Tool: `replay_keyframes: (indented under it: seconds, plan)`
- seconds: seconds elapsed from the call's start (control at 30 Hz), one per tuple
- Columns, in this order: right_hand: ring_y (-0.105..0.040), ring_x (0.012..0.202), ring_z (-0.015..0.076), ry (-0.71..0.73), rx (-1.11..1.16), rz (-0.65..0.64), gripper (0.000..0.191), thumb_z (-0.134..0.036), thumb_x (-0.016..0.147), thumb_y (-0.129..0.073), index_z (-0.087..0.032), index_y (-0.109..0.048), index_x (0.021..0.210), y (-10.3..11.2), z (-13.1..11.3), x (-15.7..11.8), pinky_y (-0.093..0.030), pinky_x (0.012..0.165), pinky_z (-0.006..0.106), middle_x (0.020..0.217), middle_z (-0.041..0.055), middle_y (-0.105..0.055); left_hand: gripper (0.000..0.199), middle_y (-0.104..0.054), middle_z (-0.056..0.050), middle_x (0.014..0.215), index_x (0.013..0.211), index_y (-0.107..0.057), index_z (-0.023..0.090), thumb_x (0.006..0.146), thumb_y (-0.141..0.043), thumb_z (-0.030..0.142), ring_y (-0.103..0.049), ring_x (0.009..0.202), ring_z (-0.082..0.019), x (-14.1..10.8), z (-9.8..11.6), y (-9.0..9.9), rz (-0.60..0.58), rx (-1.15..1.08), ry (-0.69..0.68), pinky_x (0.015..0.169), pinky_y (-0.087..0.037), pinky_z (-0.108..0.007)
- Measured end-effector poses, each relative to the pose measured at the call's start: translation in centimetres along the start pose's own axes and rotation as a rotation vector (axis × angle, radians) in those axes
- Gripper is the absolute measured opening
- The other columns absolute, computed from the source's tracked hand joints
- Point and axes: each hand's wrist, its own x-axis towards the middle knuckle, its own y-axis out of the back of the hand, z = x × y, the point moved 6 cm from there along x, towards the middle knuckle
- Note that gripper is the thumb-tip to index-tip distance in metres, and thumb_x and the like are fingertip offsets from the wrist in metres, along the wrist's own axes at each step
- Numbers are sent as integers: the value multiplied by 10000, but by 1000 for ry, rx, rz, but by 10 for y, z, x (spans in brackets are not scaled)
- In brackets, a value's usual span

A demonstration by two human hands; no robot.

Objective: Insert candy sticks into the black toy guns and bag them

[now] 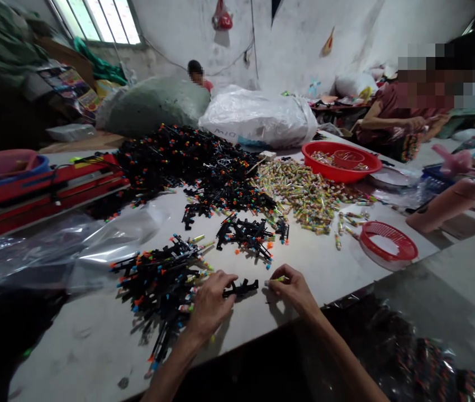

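My left hand (212, 301) grips the rear part of a small black toy gun (245, 287) between thumb and fingers, just above the white tabletop. Facing it, my right hand (295, 289) pinches a small tube (278, 280) with a yellow-green wrapper. A narrow gap separates the tube from the gun. Left of my left hand lies a heap of black toy guns (157, 273) with orange and blue tips, several with tubes among them. A smaller cluster of toy guns (248, 237) lies beyond both hands.
At the back rises a large pile of black toy guns (170, 151). Beside it spread many wrapped tubes (304, 190), near a red basin (346, 174). A red basket (369, 245) stands at the right edge, clear plastic (107, 240) at left. Another person (388, 117) sits at right.
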Motion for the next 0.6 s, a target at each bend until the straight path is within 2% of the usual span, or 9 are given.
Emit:
replay_keyframes:
  seconds: [0.07, 0.13, 0.2, 0.27, 0.33, 0.4, 0.5, 0.6]
  plan:
    - [-515, 519, 127, 126, -237, 14, 142, -306, 668, -595, -180, -537, 694, 2, -5, -3, -385, 499, 236, 572, -13, -564, 342, -594, -46, 983, 1061, -584, 240, 730, -561, 154, -532, 939, -222, -5, 6, -4, -65, 199, -111, 867, -396, -403]
    - [-551, 634, 150, 295, -459, 34, 135, -293, 722, -551, -177, -598, 771, 0, -12, -10, -411, 586, 256, 698, 20, -591, 432, -560, -68, 1121, 1172, -512, 231, 748, -597, 222, -491, 1041, -245, -5, 11, -12, -83, 315, -166, 947, -333, -441]
    - [-563, 728, 164, 411, -600, 44, 182, -278, 764, -506, -177, -635, 844, -4, -17, -15, -413, 662, 269, 803, 47, -596, 464, -555, -82, 1123, 1206, -474, 203, 764, -601, 265, -481, 1049, -248, -1, 14, -25, -91, 379, -161, 959, -313, -447]
    - [-559, 745, 169, 430, -641, 52, 213, -283, 788, -486, -173, -650, 867, -6, -19, -17, -405, 682, 276, 818, 57, -594, 340, -575, -71, 1021, 1104, -531, 193, 776, -587, 266, -492, 995, -242, 7, 17, -36, -104, 415, -136, 930, -325, -437]
    - [-558, 747, 173, 378, -543, 52, 221, -305, 782, -511, -168, -653, 882, -5, -18, -15, -407, 678, 279, 814, 58, -608, 191, -572, -59, 957, 950, -571, 192, 765, -587, 238, -486, 966, -240, 14, 21, -43, -132, 410, -132, 910, -326, -426]
    - [-558, 708, 172, 269, -330, 19, 241, -347, 762, -550, -158, -653, 868, -2, -13, -10, -412, 637, 273, 770, 50, -622, 132, -565, -60, 941, 862, -558, 184, 735, -590, 201, -476, 949, -239, 19, 25, -45, -160, 358, -118, 874, -336, -403]
    - [-523, 580, 142, 105, -33, -64, 294, -409, 707, -614, -140, -667, 811, -1, -7, -6, -387, 533, 250, 636, 15, -604, 151, -579, -47, 864, 862, -535, 185, 721, -529, 131, -492, 849, -217, 20, 27, -45, -217, 252, -64, 756, -364, -339]
    - [-492, 547, 116, 65, 67, -113, 314, -412, 667, -664, -142, -694, 823, 0, -9, -9, -368, 513, 233, 607, -5, -593, 258, -611, -38, 834, 975, -544, 193, 742, -486, 99, -519, 819, -204, 16, 29, -44, -249, 196, -61, 733, -361, -322]
